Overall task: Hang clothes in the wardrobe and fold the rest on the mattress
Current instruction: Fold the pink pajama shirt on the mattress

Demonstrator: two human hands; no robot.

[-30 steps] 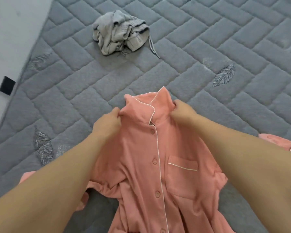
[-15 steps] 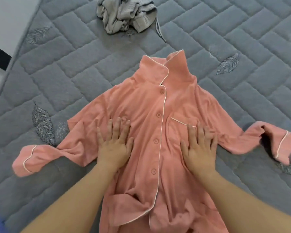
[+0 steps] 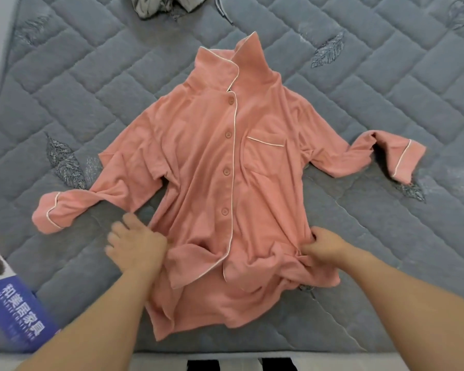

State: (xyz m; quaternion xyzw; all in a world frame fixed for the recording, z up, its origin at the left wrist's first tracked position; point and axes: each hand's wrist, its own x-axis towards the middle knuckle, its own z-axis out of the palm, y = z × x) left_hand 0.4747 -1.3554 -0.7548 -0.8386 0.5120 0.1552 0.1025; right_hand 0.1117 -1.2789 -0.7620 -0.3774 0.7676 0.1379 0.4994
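Observation:
A salmon-pink button-up pajama shirt (image 3: pixel 204 156) with white piping lies front-up on the grey quilted mattress (image 3: pixel 86 84), collar away from me, both sleeves spread sideways. Its lower hem is bunched and wrinkled. My left hand (image 3: pixel 134 245) is at the shirt's lower left edge, blurred, fingers spread on the mattress beside the fabric. My right hand (image 3: pixel 324 243) pinches a fold of the shirt at its lower right side.
A crumpled grey garment (image 3: pixel 156 4) with a drawstring lies at the mattress's far edge. A blue printed label (image 3: pixel 19 314) sits at the mattress's near left corner. A pale floor or wall runs along the left edge.
My hands slid down from the shirt's chest to its lower sides. The right hand took hold of the fabric. The view shifted so the grey garment is nearly out of frame.

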